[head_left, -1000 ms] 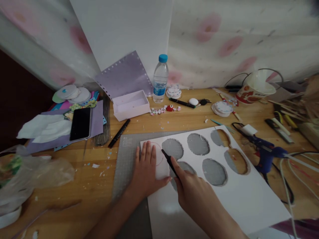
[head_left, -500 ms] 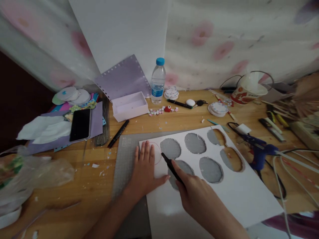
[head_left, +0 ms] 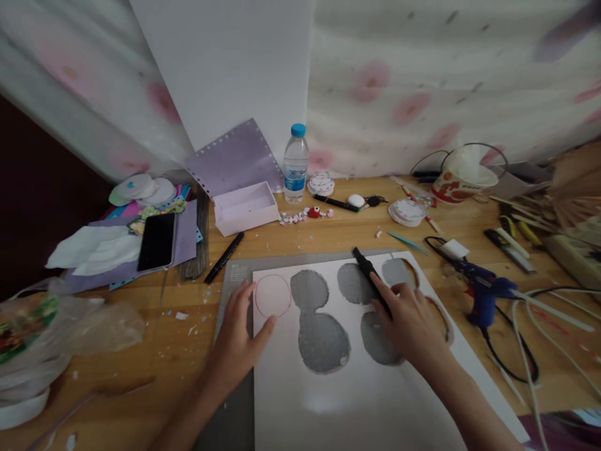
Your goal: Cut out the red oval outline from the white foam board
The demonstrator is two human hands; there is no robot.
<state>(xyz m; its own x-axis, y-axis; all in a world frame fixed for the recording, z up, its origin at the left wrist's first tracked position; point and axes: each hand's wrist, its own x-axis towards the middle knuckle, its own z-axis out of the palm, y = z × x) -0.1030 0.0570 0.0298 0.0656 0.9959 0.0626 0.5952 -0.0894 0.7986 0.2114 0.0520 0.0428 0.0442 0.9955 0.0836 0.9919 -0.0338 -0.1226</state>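
A white board (head_left: 300, 407) with several rough-edged round holes lies on a grey cutting mat (head_left: 238, 275). A pink circle outline (head_left: 273, 316) is drawn near its upper left corner. My left hand (head_left: 237, 335) rests at the board's left edge, fingers apart and thumb beside the circle. In my right hand (head_left: 408, 316) is a black pen-shaped tool (head_left: 369, 272), its far end pointing up and left over the upper holes. Whether it is a knife or a pen I cannot make out. The right hand partly covers a lower hole.
Behind the mat stand a white box (head_left: 246, 210) and a water bottle (head_left: 295, 166). To the left lie a black marker (head_left: 224, 257) and a phone (head_left: 158, 242). A blue glue gun (head_left: 486, 288) with cables sits at the right, near a paper cup (head_left: 462, 181).
My right hand has lifted the black tool off the circle and moved right. My left hand has slid left off the circle to the board's edge. The board has shifted and turned slightly.
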